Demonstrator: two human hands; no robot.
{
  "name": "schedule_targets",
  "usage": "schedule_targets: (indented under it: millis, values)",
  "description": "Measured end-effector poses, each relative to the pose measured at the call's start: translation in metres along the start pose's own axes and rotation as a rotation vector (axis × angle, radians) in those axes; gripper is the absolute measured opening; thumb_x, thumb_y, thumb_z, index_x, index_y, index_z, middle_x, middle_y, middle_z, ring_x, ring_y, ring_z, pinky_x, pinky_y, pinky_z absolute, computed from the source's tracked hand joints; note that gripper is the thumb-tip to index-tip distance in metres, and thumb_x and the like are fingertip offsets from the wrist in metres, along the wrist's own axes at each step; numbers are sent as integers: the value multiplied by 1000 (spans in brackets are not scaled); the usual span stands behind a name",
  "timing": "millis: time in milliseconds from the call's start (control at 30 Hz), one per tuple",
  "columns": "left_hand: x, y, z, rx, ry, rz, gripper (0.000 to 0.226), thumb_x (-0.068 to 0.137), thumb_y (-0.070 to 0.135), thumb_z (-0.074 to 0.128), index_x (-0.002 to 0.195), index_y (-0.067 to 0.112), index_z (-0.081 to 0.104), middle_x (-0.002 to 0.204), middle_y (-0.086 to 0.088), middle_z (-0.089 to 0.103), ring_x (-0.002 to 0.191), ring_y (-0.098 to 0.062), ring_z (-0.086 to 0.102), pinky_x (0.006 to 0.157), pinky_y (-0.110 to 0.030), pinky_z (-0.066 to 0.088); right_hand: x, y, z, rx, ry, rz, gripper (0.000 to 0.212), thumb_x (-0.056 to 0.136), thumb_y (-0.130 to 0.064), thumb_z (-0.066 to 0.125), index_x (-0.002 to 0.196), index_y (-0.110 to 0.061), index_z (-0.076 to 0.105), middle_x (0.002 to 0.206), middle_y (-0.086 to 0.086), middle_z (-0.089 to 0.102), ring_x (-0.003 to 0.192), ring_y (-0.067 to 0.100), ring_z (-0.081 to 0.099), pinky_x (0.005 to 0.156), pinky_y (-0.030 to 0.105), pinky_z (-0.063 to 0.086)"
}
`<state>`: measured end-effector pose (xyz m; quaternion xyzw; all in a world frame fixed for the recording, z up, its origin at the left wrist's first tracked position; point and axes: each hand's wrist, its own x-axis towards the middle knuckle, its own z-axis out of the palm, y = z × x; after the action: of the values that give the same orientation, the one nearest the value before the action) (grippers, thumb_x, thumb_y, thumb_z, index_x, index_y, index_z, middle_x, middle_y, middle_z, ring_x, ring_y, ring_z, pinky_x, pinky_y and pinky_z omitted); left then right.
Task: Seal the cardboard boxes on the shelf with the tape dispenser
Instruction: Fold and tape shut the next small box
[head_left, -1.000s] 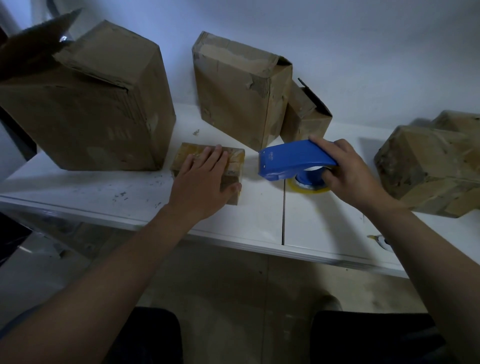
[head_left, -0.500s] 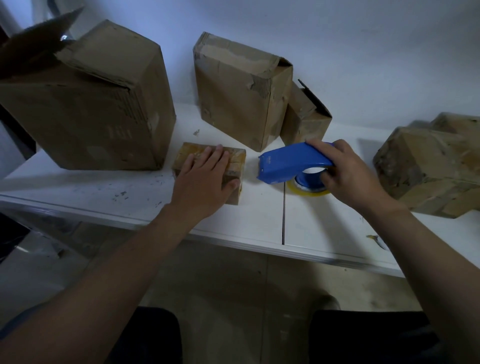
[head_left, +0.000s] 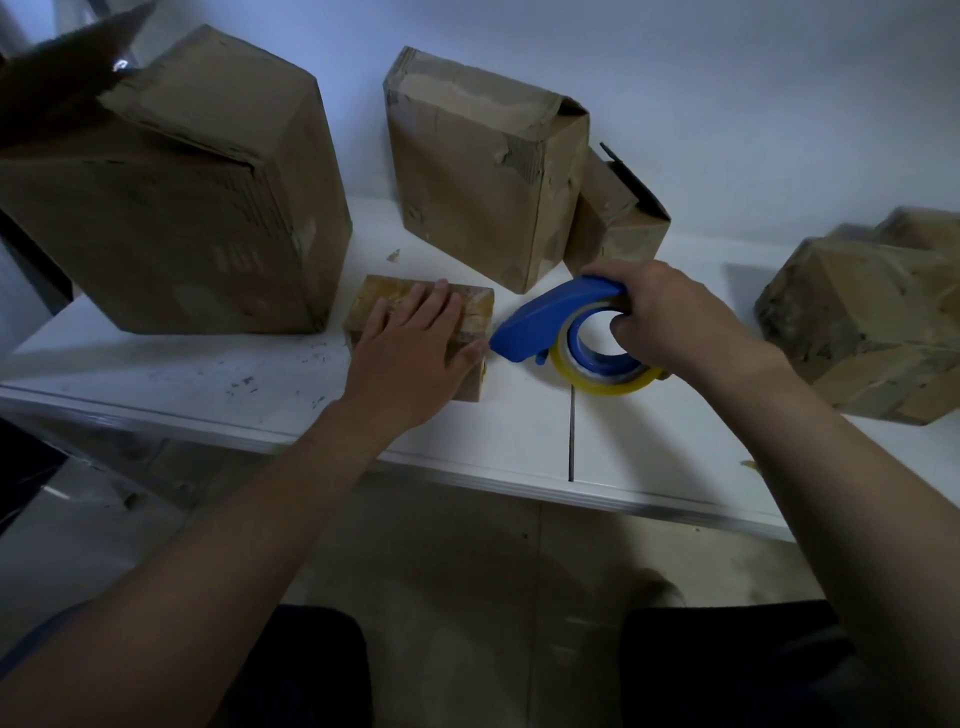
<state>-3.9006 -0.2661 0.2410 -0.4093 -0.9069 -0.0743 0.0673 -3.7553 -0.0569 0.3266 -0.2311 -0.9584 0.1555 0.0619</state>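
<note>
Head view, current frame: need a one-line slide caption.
Left hand pins a small cardboard box on the white shelf while the right hand brings the blue tape dispenser to its edge.

Small box (head_left: 470, 312) on shelf (head_left: 519, 441) (front edge); tape dispenser (head_left: 550, 317) just right.

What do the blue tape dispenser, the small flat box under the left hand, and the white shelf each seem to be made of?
Blue tape dispenser: apparently moulded plastic, smooth, evenly coloured. Small flat box: brown cardboard, matte, worn, with yellowish glossy strips that may be tape. White shelf: probably laminated board, smooth, scuffed, with a metallic-looking front edge.
</note>
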Motion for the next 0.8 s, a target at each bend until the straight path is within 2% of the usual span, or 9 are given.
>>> schedule_targets:
  millis: [100, 200, 300, 367, 433, 533, 633, 733, 800]
  values:
    - [-1, 1, -1, -18, -5, -7, 87, 89, 71, -5, 160, 25, 17, 168, 5, 12, 154, -17, 9, 125, -45, 6, 5, -10, -7, -66, -11, 27, 57, 90, -1, 50, 135, -36, 55, 99, -2, 56, 62, 16, 53, 66, 40, 56]
    - [0, 2, -3, -45, -12, -11, 89, 88, 73, -6, 160, 25, 16, 168, 5, 10, 154, -15, 7, 125, -46, 6, 10, -15, -12, -109, -25, 39, 51, 89, -2, 52, 131, -30, 58, 97, 0, 58, 62, 16, 52, 62, 37, 52]
    - [-1, 2, -5, -49, -14, -16, 92, 85, 75, -8, 160, 25, 16, 168, 6, 10, 154, -16, 8, 125, -46, 5, 11, -13, -2, -204, -90, 65, 51, 90, -11, 56, 136, -33, 54, 116, 5, 62, 88, 27, 63, 76, 41, 54]
    - [-1, 1, -5, -64, -20, -18, 95, 83, 76, -8, 160, 26, 16, 168, 6, 10, 154, -16, 7, 125, -46, 4, 13, -1, 10, -239, -168, 104, 55, 90, -13, 55, 141, -34, 51, 129, 5, 59, 104, 31, 63, 82, 42, 55]
    - [-1, 1, -5, -69, -21, -11, 95, 83, 77, -4, 160, 25, 17, 168, 6, 10, 154, -16, 6, 125, -47, 4, 14, 12, 10, -93, -201, 183, 53, 88, -8, 51, 136, -33, 54, 125, 5, 61, 96, 29, 67, 72, 38, 57]
    - [-2, 3, -2, -43, 21, -25, 92, 85, 77, 6, 159, 25, 22, 167, 5, 14, 154, -18, 10, 124, -51, 7, 10, 24, -3, 315, -157, 333, 46, 90, 2, 46, 119, -31, 58, 99, 11, 66, 74, 33, 73, 53, 39, 60]
    - [-2, 8, 2, 4, 66, -52, 90, 86, 78, 18, 157, 23, 28, 166, 3, 21, 153, -21, 17, 122, -57, 10, 6, 37, -1, 517, -162, 469, 35, 92, 5, 54, 119, -17, 54, 101, 17, 63, 77, 35, 71, 57, 49, 62]
    - [0, 11, 5, 30, 89, -58, 81, 92, 70, 40, 156, 22, 30, 165, 1, 24, 152, -25, 20, 120, -61, 11, 6, 51, 10, 528, -213, 543, 28, 92, 6, 56, 116, -8, 53, 100, 19, 60, 79, 31, 65, 62, 52, 63]
    - [1, 11, 6, 35, 93, -59, 77, 93, 66, 44, 156, 23, 30, 165, 1, 24, 152, -25, 20, 119, -64, 12, 5, 59, 13, 515, -255, 570, 26, 91, 7, 56, 114, -5, 55, 95, 20, 58, 76, 30, 64, 62, 51, 63]
